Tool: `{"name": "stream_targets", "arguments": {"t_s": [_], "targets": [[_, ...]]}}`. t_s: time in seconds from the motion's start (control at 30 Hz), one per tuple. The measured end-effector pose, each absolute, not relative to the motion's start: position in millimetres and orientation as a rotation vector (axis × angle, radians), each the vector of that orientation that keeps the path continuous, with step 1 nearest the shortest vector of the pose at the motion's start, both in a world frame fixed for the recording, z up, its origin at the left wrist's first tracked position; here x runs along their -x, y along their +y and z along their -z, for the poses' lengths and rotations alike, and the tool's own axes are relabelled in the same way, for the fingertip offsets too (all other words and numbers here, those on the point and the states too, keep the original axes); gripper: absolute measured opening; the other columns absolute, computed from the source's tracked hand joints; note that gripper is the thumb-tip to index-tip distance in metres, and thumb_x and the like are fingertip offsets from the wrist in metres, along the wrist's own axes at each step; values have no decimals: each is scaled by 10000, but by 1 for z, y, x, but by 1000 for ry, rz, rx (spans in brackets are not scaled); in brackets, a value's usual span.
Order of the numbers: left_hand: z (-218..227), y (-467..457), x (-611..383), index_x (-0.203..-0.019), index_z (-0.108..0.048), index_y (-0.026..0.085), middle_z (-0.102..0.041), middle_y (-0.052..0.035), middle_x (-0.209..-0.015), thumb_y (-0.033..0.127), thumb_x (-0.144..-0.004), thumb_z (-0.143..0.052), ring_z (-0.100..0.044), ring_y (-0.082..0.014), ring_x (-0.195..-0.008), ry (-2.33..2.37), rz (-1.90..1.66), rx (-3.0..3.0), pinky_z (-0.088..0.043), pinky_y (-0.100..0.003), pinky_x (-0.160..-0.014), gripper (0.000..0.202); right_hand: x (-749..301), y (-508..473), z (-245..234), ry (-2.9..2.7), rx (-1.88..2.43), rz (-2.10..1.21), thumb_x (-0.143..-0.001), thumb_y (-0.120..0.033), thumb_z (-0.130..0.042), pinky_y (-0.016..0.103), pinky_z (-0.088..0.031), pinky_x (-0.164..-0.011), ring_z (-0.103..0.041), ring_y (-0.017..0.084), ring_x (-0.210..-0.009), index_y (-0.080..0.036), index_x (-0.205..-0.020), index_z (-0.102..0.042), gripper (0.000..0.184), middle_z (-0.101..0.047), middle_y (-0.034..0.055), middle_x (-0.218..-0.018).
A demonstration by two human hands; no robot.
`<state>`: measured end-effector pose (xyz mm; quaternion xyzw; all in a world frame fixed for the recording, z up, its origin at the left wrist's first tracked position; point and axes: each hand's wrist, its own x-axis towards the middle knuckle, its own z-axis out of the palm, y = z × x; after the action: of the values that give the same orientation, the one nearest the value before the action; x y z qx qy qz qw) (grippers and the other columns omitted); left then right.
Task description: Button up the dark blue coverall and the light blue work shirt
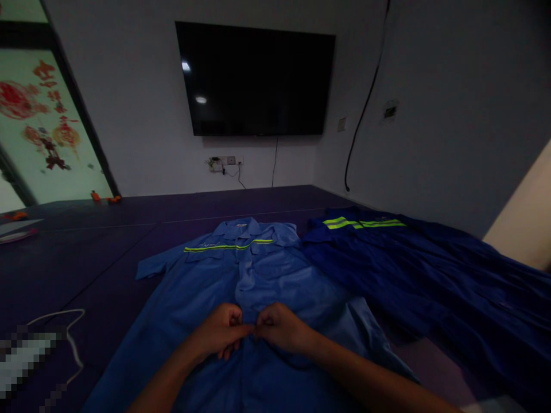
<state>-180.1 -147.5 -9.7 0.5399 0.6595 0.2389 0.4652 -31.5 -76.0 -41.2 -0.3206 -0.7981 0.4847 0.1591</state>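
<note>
Light-blue shirt point(206, 287) spread out on the purple surface point(116, 246), left hand point(224, 331) and right hand point(282, 328) both curled up, pinching its front placket point(245, 278). Darker blue garment point(387, 258) just right of it, big black TV point(262, 80) on the far wall point(129, 115).

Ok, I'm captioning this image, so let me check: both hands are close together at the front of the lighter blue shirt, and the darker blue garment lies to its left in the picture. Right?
Not quite: the darker blue garment lies to the right of the lighter blue shirt, as the head view shows. The left hand and right hand are placed as you say.
</note>
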Motion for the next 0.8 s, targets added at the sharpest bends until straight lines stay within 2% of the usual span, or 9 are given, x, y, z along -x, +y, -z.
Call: {"name": "stream_targets", "arguments": {"t_s": [0.1,0.17,0.43,0.8], "targets": [[14,-147,180,-624,-422,171,-457,73,-405,571,-659,-461,-365,-52,-280,1641,-596,-1352,-206,-175,-312,404,32,-75,46,-2274,906,-1379,-648,-187,-575,172,-269,-431,-397,58,-446,-119,-590,-644,113,-504,-39,-461],[16,-147,180,-616,-417,173,-429,81,-386,601,-667,-433,-340,-49,-274,1655,-615,-1363,-205,-181,-321,431,33,-74,49,-2262,901,-1381,-653,-194,-575,174,-279,-437,-390,57,-443,-118,-595,-643,116,-500,-40,-460],[18,-145,178,-570,-408,172,-451,63,-391,538,-708,-438,-351,-50,-288,1652,-718,-1413,-202,-182,-345,393,31,-78,35,-2266,1022,-1450,-679,-167,-544,183,-205,-373,-312,49,-357,-113,-594,-629,133,-386,-66,-370],[15,-148,170,-510,-404,175,-426,53,-374,513,-702,-470,-360,-65,-346,1724,-803,-1468,-222,-190,-380,395,33,-84,32,-2057,1141,-1679,-663,-143,-511,194,-163,-362,-265,45,-325,-116,-525,-591,162,-349,-70,-326]]}}
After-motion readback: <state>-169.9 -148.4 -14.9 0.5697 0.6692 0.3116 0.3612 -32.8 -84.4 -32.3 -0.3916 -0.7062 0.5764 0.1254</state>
